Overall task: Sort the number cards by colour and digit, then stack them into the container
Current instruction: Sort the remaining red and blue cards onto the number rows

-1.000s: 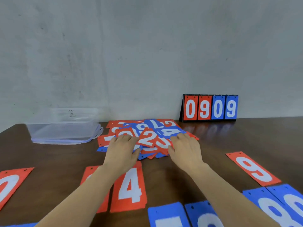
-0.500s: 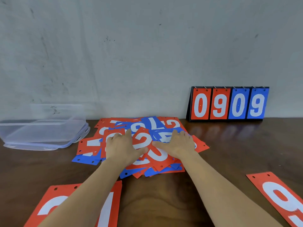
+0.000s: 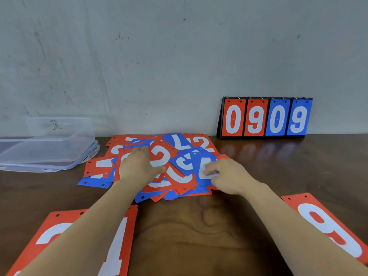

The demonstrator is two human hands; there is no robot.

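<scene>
- Nearest you, a red 4 card (image 3: 117, 246) lies flat at lower left beside another red card (image 3: 49, 232), and a red 9 card (image 3: 328, 226) lies at lower right.
- Your left hand (image 3: 139, 168) rests flat with relaxed fingers on the pile of number cards (image 3: 179, 182), touching a red 2 card (image 3: 161, 154).
- Your right hand (image 3: 227, 176) curls blurred fingers (image 3: 211, 169) onto a blue 4 card (image 3: 205, 163) at the pile's right edge — whether it pinches the card, I cannot tell.
- Farther left, the clear plastic container (image 3: 49, 154) sits just beside the pile.
- Farthest, a flip scoreboard (image 3: 264, 118) stands against the wall (image 3: 159, 56) — it reads 0909.
</scene>
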